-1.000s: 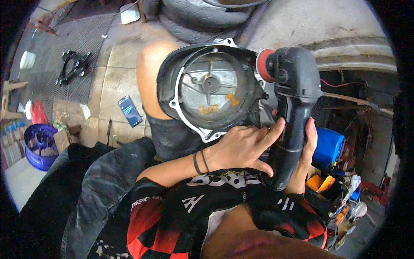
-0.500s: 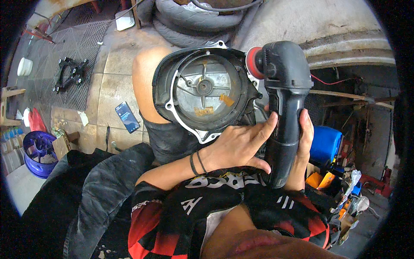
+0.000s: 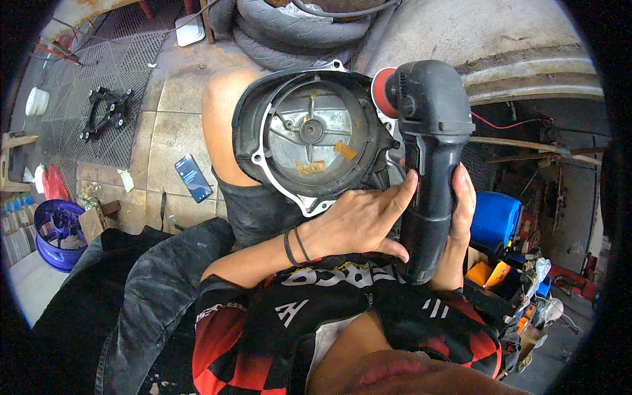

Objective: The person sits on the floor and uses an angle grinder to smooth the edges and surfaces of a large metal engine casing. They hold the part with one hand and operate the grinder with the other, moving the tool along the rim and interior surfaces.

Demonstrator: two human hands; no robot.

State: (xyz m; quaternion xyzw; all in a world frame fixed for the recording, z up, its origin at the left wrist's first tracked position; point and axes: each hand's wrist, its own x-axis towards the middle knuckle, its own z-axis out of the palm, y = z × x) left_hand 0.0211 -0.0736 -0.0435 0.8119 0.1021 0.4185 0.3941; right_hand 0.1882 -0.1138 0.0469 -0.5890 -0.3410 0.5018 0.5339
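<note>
A black cordless sander (image 3: 431, 158) stands lengthwise in front of my chest, its round red-edged pad (image 3: 382, 92) against the right rim of a metal engine cover (image 3: 308, 141). My right hand (image 3: 463, 207) is wrapped round the sander's body from the right, its fingertips showing on that side. From the left, my left hand (image 3: 362, 224) grips the same body, index finger and thumb pressed to it; the other fingers are partly hidden. The cover lies on my lap, its hollow inside facing up, with a central boss and brown residue patches.
A phone (image 3: 193, 178) lies on the tiled floor at left, with a black bracket (image 3: 105, 115) on the mat beyond. Stacked tyres (image 3: 303, 33) stand at the back. A purple wheel rim (image 3: 59, 234) is at left, a blue container (image 3: 495, 217) at right.
The sander and both hands have shifted slightly left, and the pad sits a little further over the cover's rim. The cover has barely moved.
</note>
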